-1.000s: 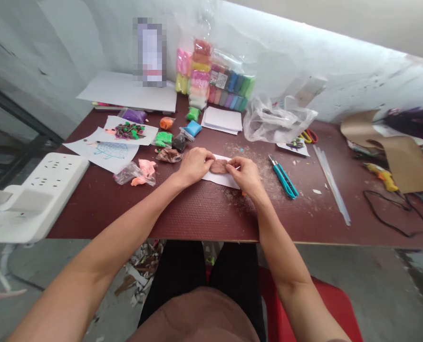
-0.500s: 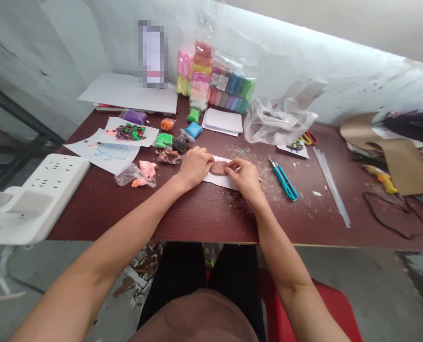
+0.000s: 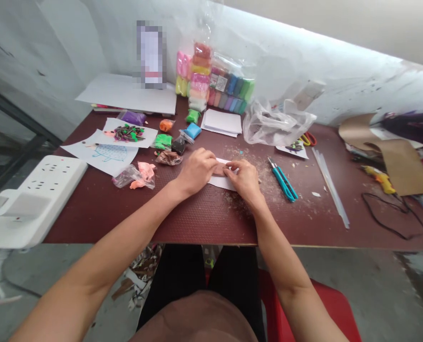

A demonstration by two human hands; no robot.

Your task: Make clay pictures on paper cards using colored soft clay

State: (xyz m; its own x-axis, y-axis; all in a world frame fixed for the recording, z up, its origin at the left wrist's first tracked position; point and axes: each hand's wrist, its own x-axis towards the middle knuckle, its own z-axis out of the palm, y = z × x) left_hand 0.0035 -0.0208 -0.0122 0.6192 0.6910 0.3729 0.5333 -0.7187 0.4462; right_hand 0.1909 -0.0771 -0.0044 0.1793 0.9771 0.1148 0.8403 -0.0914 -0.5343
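We note left grip [image 3: 197,171] and right grip [image 3: 243,178] curled nearly shut on brown clay [image 3: 219,168] atop white paper [image 3: 221,182]; gentle, even fingertip pressure suits.

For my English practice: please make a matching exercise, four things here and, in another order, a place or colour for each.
1. Brown clay piece
2. Craft knife
3. Power strip
4. Scissors

A. At the table's left end
B. Between left hand and right hand, on white paper
C. Red and yellow handles
D. Teal handle

1-B, 2-D, 3-A, 4-C
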